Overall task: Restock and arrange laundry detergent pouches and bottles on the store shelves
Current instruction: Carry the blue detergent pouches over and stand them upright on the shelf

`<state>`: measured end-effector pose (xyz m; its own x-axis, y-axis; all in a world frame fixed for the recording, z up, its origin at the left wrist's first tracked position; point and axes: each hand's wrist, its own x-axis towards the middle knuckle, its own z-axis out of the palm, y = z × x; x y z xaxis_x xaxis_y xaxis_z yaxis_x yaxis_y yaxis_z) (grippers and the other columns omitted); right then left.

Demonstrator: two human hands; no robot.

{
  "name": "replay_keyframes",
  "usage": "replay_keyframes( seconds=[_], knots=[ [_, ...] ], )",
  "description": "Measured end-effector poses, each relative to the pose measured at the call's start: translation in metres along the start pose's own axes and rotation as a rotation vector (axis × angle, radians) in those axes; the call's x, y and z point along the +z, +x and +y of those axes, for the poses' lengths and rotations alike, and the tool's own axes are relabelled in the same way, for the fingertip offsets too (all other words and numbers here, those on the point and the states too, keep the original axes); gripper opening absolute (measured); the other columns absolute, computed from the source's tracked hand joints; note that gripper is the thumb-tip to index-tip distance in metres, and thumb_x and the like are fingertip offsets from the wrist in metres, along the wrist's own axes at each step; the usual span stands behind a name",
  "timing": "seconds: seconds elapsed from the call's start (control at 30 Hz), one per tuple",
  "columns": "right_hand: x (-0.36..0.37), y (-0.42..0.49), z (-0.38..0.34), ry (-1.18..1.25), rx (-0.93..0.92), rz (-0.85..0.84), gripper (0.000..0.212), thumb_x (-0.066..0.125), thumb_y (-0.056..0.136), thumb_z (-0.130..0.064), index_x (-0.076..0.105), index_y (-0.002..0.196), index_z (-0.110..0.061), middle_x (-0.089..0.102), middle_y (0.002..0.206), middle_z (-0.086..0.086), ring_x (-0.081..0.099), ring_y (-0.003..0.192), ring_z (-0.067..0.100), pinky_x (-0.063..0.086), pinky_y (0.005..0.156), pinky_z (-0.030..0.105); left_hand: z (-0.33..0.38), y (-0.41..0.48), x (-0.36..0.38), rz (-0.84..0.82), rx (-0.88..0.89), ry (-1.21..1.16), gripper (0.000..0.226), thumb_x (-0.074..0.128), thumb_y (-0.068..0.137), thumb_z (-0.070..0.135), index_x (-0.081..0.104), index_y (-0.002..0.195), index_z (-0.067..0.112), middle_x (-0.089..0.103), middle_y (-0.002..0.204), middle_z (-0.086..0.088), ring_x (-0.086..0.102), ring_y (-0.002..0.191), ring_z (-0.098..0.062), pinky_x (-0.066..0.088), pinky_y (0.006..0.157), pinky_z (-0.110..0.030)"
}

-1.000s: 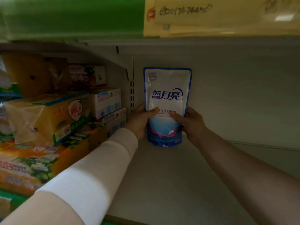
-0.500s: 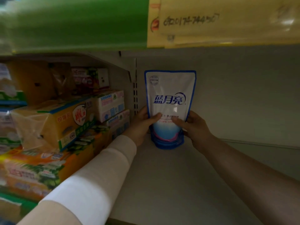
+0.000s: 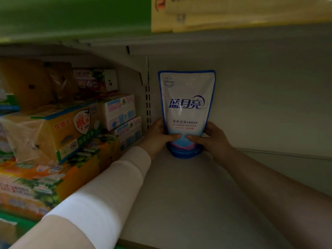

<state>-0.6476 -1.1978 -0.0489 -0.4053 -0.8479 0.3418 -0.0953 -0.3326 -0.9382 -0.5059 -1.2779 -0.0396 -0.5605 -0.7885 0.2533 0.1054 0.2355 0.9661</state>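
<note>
Detergent pouch (image 3: 186,108) stands upright on the shelf (image 3: 179,194), at the back panel (image 3: 269,105). Left hand (image 3: 158,135) and right hand (image 3: 213,139) each grip a lower side, thumbs across the front. The remaining fingers are hidden behind the pouch. Boxed goods (image 3: 59,133) at left are blurred. The price label (image 3: 197,13) overhead is cut off.

Front and centre, the pouch (image 3: 186,87) shows 蓝月亮 in big blue characters, 深层洁净 in smaller print just below, while the yellow tag (image 3: 233,13) overhead blurs past reading.
</note>
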Motion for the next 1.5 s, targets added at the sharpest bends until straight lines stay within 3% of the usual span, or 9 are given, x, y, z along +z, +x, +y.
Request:
replay_keyframes(
  seconds=[0.3,0.6,0.9,1.0,1.1,1.17,1.27,1.37,1.5],
  knots=[
    [-0.003,-0.001,0.001,-0.008,-0.004,0.004,0.049,0.074,0.072,0.003,0.054,0.113,-0.016,0.062,0.098,-0.009,0.061,0.100,0.018,0.056,0.072,0.020,0.000,-0.002,0.000,-0.015,0.005,-0.015,0.049,0.066,0.078,-0.007,0.047,0.118,0.015,0.057,0.128,-0.009,0.055,0.116,-0.021,0.052,0.085,-0.026],
    [-0.006,-0.027,-0.011,-0.113,0.008,0.041,0.050,0.075,0.073,-0.001,0.051,0.114,-0.017,0.059,0.103,-0.008,0.059,0.103,0.016,0.055,0.071,0.016,0.010,-0.024,0.004,-0.043,-0.037,0.044,0.050,0.068,0.077,-0.004,0.046,0.115,0.022,0.056,0.128,-0.006,0.053,0.117,-0.018,0.049,0.092,-0.032],
    [-0.004,-0.030,-0.008,-0.150,0.093,0.031,0.049,0.074,0.076,-0.006,0.047,0.116,-0.016,0.056,0.105,-0.005,0.057,0.101,0.014,0.053,0.077,0.019,0.013,-0.035,0.008,-0.027,-0.046,0.047,0.050,0.066,0.080,-0.004,0.044,0.121,0.017,0.054,0.111,0.004,0.052,0.099,-0.006,0.051,0.067,-0.008],
    [-0.003,-0.033,-0.010,-0.159,0.153,0.036,0.055,0.073,0.077,-0.008,0.047,0.125,-0.008,0.056,0.114,0.001,0.056,0.098,0.012,0.050,0.077,0.018,0.015,-0.040,0.010,-0.025,-0.100,0.048,0.057,0.066,0.080,-0.003,0.043,0.128,0.015,0.055,0.118,0.000,0.052,0.106,-0.010,0.052,0.072,-0.010],
    [-0.002,-0.038,-0.015,-0.179,0.182,0.006,0.058,0.072,0.078,-0.006,0.044,0.128,-0.007,0.058,0.117,0.001,0.057,0.094,0.008,0.050,0.070,0.012,0.018,-0.045,0.013,-0.024,-0.143,0.084,0.065,0.068,0.079,-0.002,0.038,0.135,0.014,0.052,0.130,-0.002,0.050,0.118,-0.015,0.047,0.090,-0.022],
    [-0.003,-0.043,-0.018,-0.197,0.219,0.007,0.068,0.072,0.078,-0.007,0.037,0.136,-0.009,0.052,0.130,0.002,0.053,0.111,0.011,0.046,0.079,0.011,0.022,-0.051,0.018,-0.018,-0.153,0.113,0.068,0.067,0.081,0.000,0.035,0.139,0.014,0.048,0.132,0.004,0.046,0.121,-0.011,0.042,0.095,-0.022],
    [-0.002,-0.053,-0.023,-0.249,0.287,0.070,0.091,0.074,0.077,-0.016,0.017,0.149,-0.013,0.026,0.153,0.007,0.028,0.139,0.018,0.032,0.095,0.019,0.029,-0.062,0.026,0.042,-0.194,0.116,0.064,0.063,0.085,0.004,0.033,0.141,0.011,0.047,0.133,0.001,0.044,0.119,-0.009,0.037,0.089,-0.015],
    [0.000,-0.068,-0.034,-0.294,0.336,0.167,0.099,0.076,0.076,-0.023,0.011,0.150,-0.012,0.018,0.156,0.009,0.022,0.142,0.020,0.029,0.107,0.027,0.041,-0.078,0.032,0.108,-0.227,0.177,0.060,0.060,0.090,0.013,0.031,0.142,0.006,0.043,0.140,-0.003,0.043,0.120,-0.012,0.033,0.079,-0.011],
    [0.003,-0.096,-0.052,-0.322,0.369,0.266,0.102,0.077,0.074,-0.032,0.011,0.150,-0.013,0.019,0.156,0.010,0.024,0.142,0.021,0.029,0.112,0.032,0.053,-0.099,0.039,0.164,-0.218,0.137,0.054,0.057,0.092,0.012,0.035,0.140,0.004,0.040,0.119,0.005,0.041,0.115,-0.012,0.031,0.066,-0.007]
  ],
)
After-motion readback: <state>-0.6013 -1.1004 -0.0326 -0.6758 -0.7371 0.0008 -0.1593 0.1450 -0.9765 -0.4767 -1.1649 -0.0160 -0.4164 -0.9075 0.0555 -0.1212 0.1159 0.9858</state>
